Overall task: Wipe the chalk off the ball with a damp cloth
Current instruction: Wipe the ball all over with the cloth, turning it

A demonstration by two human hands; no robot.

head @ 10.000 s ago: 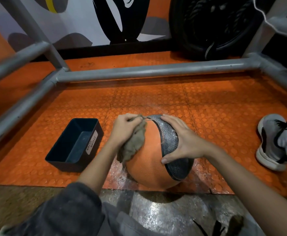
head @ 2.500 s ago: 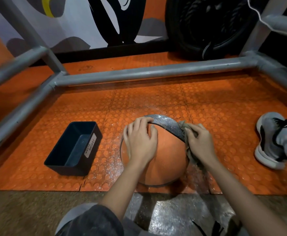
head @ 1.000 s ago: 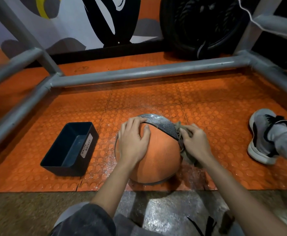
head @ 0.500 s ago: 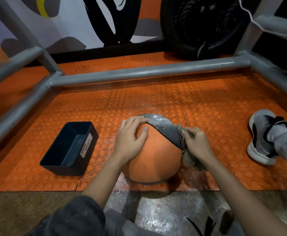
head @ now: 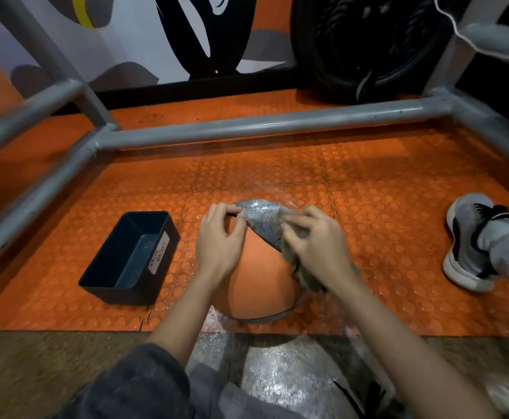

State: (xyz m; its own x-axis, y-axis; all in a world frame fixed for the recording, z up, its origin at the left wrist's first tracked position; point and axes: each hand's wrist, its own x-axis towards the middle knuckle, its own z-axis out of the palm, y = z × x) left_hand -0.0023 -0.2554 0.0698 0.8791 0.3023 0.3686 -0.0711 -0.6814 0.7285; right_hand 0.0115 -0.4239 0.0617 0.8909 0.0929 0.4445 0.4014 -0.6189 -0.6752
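Note:
An orange ball (head: 257, 282) with a grey textured band sits on the orange studded floor mat (head: 368, 182), just in front of me. My left hand (head: 218, 246) lies on its upper left side, fingers curled over the top edge of the band. My right hand (head: 318, 249) holds a grey-brown cloth (head: 303, 267) bunched against the ball's upper right, over the band; the cloth's tail hangs down the right side. Whitish chalk speckle shows on the band near the top.
A dark blue bin (head: 131, 257) labelled "waste basket" stands on the mat left of the ball. Grey metal frame tubes (head: 262, 124) fence the mat at back and sides. My shoe (head: 474, 240) rests at right. A black tyre (head: 365, 46) stands behind the frame.
My right hand has moved the cloth up from the ball's right side onto the top of the band. My left hand shifted slightly up and left on the ball.

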